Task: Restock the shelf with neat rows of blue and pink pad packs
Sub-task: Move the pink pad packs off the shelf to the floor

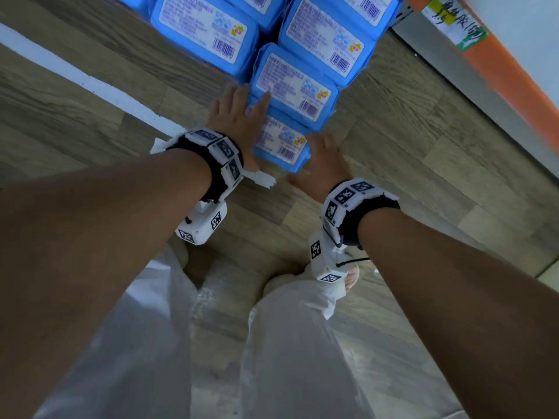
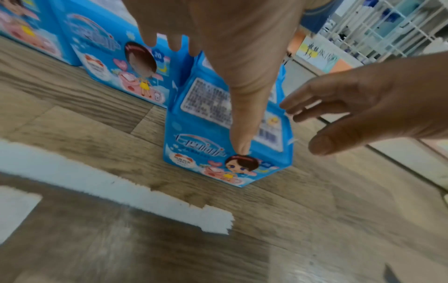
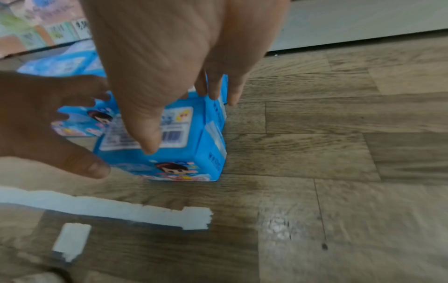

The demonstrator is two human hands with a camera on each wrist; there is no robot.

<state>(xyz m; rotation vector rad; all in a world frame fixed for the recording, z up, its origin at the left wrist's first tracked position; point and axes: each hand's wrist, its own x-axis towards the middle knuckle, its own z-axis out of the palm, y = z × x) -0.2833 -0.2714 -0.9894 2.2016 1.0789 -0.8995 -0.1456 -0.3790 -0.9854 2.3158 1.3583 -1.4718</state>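
Flooring of grey-brown wood-look planks [image 1: 408, 137] is seen across all three views, and on it the stock of blue plastic-wrapped pad packs with white barcode labels [image 1: 329, 37] is stood on edge in short rows. A strip of torn white tape [image 3: 145, 214] is stuck to the planks on the person's side of the nearest blue pad pack [image 1: 279, 143], which is taken here as the landmark; an orange-edged shelf rail [image 1: 511, 83] runs well apart from it, to its right and beyond it.

That nearest pack stands at the front end of a row, label face up, printed cartoon front toward the person. Its long axis is judged to run left to right, across the line of the row. No pink packs are made out.

The left hand [image 1: 239, 119] is laid against the pack's left end, fingers straight and spread, reaching along the pack behind it. The right hand [image 1: 323, 164] is set at the pack's right end, fingers likewise straight, with its thumb over the label in the right wrist view. Nothing is clasped by either hand. The pack lies between the palms, about equally near to each, so the coming squeeze or nudge is judged to act along the long axis.
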